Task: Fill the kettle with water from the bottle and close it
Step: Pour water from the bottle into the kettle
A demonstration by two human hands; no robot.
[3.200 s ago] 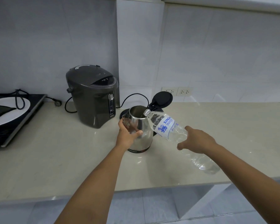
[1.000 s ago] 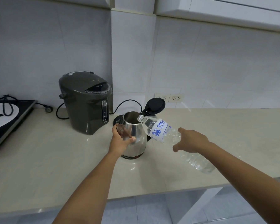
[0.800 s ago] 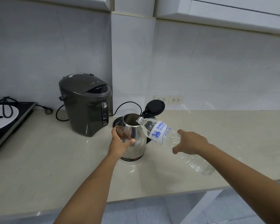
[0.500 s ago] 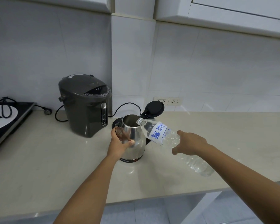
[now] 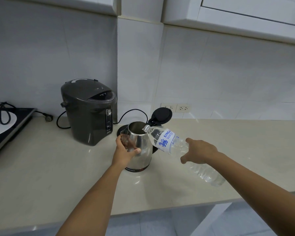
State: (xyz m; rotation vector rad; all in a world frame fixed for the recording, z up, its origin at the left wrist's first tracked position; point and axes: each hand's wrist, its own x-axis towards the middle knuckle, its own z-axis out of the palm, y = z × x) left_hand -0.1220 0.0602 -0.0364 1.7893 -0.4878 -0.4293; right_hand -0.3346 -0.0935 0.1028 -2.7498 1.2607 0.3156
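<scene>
I was in the pouring step: near the middle of the frame, my left hand point(image 5: 126, 153) was wrapped around the side of the shiny stainless-steel kettle point(image 5: 140, 147), fingers and thumb curled snug against its wall to steady it on the pale stone bench point(image 5: 58, 167). My right hand point(image 5: 198, 153) was closed around the middle of the clear plastic water bottle with the blue-and-white label point(image 5: 170, 142), tipped on a slant so that its open neck sat right at the kettle's rim while its base pointed toward the lower right of the frame. Some water showed in the lower part of the bottle; I could not make out a stream at the mouth or the level inside the kettle. The kettle's round black hinged lid point(image 5: 161, 114) stood flipped up behind the opening, so closing was not yet done. I judged the next move to call for raising the bottle's base to keep water running without splashing past the rim, then setting the bottle upright on the bench and pressing the lid down. Counting: one kettle, one bottle, one lid, two hands; also one dark grey electric water boiler point(image 5: 89, 111) to the left of centre, one black induction hob point(image 5: 7, 126) at the left edge, and two white wall sockets point(image 5: 175, 108) above the kettle.
</scene>
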